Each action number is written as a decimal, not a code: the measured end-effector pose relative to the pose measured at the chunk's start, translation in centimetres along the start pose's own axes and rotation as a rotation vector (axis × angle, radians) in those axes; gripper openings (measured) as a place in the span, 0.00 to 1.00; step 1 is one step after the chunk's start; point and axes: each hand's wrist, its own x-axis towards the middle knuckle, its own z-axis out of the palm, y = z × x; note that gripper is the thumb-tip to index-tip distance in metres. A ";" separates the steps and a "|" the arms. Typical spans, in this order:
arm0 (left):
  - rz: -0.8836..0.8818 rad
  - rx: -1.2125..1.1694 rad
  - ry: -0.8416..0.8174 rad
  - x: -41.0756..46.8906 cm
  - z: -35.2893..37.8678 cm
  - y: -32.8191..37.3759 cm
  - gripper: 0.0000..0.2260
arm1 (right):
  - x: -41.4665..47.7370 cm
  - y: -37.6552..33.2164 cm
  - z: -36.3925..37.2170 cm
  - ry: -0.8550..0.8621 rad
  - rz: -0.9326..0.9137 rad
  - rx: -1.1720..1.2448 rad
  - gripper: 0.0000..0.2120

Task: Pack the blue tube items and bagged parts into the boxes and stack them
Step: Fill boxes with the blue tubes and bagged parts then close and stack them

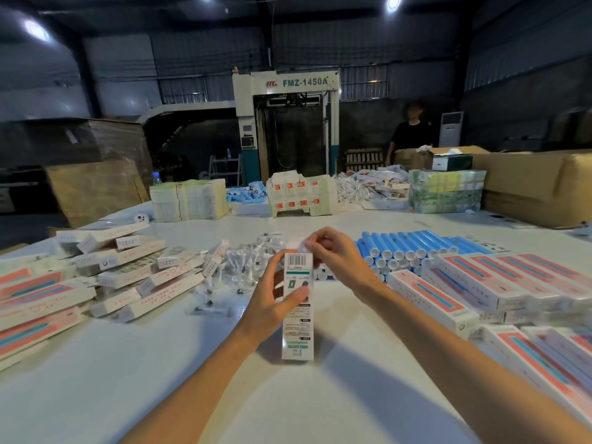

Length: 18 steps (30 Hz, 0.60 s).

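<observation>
My left hand (275, 296) grips a long white box (298, 322) with a barcode, held upright over the middle of the white table (224, 395). At the box's top end my right hand (333, 254) pinches something small and pale; I cannot tell whether it is a flap or a bagged part. Behind the hands lies a heap of clear bagged parts (246, 267). A pile of blue tubes (407, 251) with white caps lies to the right.
Packed boxes lie heaped at the left (105, 277) and in rows at the right (499, 283). Stacks of flat cartons (189, 200), more blue tubes (248, 192) and big brown cartons (538, 187) line the far edge. A person stands behind, at the back right (410, 133).
</observation>
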 end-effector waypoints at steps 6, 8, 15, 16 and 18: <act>-0.033 -0.021 -0.034 0.0 -0.2 -0.2 0.30 | 0.8 0.1 -0.5 -0.072 -0.020 -0.083 0.07; -0.042 -0.030 -0.033 0.0 -0.1 -0.3 0.31 | 0.6 0.2 -0.5 -0.056 -0.108 -0.131 0.05; -0.164 -0.276 -0.051 -0.2 0.8 -0.1 0.30 | 0.1 0.3 -0.7 -0.048 -0.264 -0.302 0.07; -0.188 -0.337 -0.050 -0.2 0.9 -0.3 0.29 | 0.0 0.4 -0.6 -0.072 -0.255 -0.309 0.09; -0.212 -0.383 -0.040 -0.5 1.0 -0.3 0.28 | -0.2 0.6 -0.6 -0.107 -0.226 -0.285 0.12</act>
